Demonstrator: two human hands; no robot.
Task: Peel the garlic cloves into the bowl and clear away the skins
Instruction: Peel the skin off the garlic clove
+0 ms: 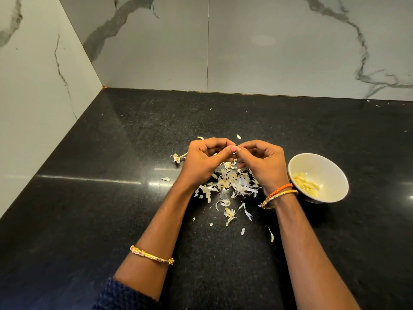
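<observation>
- Both hands are raised over the worktop (111, 209), fingertips meeting above the far edge of the skin pile (230, 186).
- Left hand (205, 159): fingers curled, thumb and forefinger pinching a small pale item at the meeting point. Right hand (261, 164): likewise curled and pinching the same item from the other side.
- The item is judged to be a clove (237, 149) under peeling; it is mostly hidden by the fingertips, so how much skin remains on it cannot be told.
- The bowl (335, 175) stands just beside the pile, next to the right wrist. It holds several peeled cloves (306, 184).
- A bare stem (177, 157) lies beside the pile on the side away from the bowl. Loose flakes are scattered round the pile, some well apart from it.
- No unpeeled cloves can be made out in the pile; this may be among the last.
- Recommended practice for the step in hand: steady the clove with one hand, catch the skin at its tip with a nail of the other, and draw it off in a strip so that it drops onto the pile rather than toward the bowl.
- Risk: the bowl sits close to the falling skins; flakes may land in it.
- Clearing of skins is not yet begun.
</observation>
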